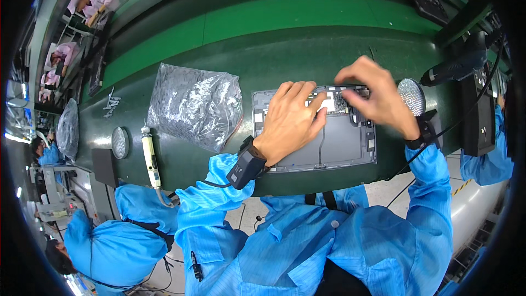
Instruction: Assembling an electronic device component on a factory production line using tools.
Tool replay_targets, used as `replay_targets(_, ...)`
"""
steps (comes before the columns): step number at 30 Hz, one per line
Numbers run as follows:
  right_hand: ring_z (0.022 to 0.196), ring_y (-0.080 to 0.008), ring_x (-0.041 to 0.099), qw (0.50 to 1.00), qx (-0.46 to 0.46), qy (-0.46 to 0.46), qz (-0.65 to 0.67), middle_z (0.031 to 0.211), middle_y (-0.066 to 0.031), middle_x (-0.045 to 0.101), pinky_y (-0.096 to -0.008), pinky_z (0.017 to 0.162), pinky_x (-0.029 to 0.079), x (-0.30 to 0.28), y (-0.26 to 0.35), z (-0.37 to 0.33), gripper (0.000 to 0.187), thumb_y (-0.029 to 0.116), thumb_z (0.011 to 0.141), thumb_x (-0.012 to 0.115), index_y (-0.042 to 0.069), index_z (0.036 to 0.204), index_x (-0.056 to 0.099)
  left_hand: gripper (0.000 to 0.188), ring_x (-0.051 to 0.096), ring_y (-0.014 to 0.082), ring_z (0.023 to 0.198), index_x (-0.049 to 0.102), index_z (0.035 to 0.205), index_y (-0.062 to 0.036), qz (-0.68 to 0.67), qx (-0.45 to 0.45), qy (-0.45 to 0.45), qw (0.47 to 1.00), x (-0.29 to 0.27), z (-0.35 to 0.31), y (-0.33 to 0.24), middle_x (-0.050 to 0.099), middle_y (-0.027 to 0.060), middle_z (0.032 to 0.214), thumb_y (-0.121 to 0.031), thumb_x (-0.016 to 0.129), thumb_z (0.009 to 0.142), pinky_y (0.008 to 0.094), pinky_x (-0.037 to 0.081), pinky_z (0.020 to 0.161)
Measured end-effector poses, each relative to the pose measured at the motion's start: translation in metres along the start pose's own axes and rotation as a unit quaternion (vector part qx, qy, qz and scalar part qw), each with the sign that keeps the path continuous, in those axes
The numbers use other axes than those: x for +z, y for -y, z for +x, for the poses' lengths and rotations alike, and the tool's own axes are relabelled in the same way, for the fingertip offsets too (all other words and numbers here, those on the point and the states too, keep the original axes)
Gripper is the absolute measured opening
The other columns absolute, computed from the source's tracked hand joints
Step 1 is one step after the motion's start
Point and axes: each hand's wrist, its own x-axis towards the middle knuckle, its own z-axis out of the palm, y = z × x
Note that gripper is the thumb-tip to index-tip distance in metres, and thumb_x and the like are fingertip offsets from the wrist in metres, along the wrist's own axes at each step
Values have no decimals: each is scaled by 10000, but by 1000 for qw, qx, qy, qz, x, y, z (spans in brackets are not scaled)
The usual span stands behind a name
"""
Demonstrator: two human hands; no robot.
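An opened tablet-like device (296,160) lies on the green bench in front of me, its grey housing and circuit board (338,104) showing. Across its upper left part rests my left hand (293,118), fingers stretched toward the far edge and hiding part of the board. My right hand (378,90) hovers at the device's upper right corner, with a gap between its curved fingers and thumb. It is slightly blurred, and I see nothing held in it. Just right of that hand sits a round dish (411,97) with a speckled, shiny inside.
A clear plastic bag (194,104) lies left of the device. A pale handheld tool with a cord (149,159), a second round dish (120,142) and small grey pieces (112,103) lie farther left. At right are a black power tool (455,63) and black box (476,120). Co-workers sit nearby.
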Motion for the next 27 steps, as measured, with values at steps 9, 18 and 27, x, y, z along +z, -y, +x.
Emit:
replay_targets(9,866,-314,647,989,-119,5,-86,886,-98,691,-428,802,506,25,-16,-3,197,-18,822,813,26,1002,745,304,697,353,1072,801,1172,-46,-20,-11,-4,1000,0,-1,0,724,155,1209,-168,794,895,469,539,977)
replay_targets(18,845,-319,654,991,-55,-61,-101,888,-107,697,-429,782,504,38,-13,-6,161,-16,815,806,18,958,743,281,703,345,1038,810,1151,-44,-30,-14,-5,999,-3,3,4,737,143,1178,-152,792,893,451,550,944)
replay_targets(27,884,-353,660,989,-39,-60,-131,920,-124,698,-456,805,519,40,-2,-9,103,-10,871,778,-3,962,731,285,693,336,1015,802,1157,-41,-22,4,3,1000,-3,4,5,723,134,1172,-152,793,895,453,545,935)
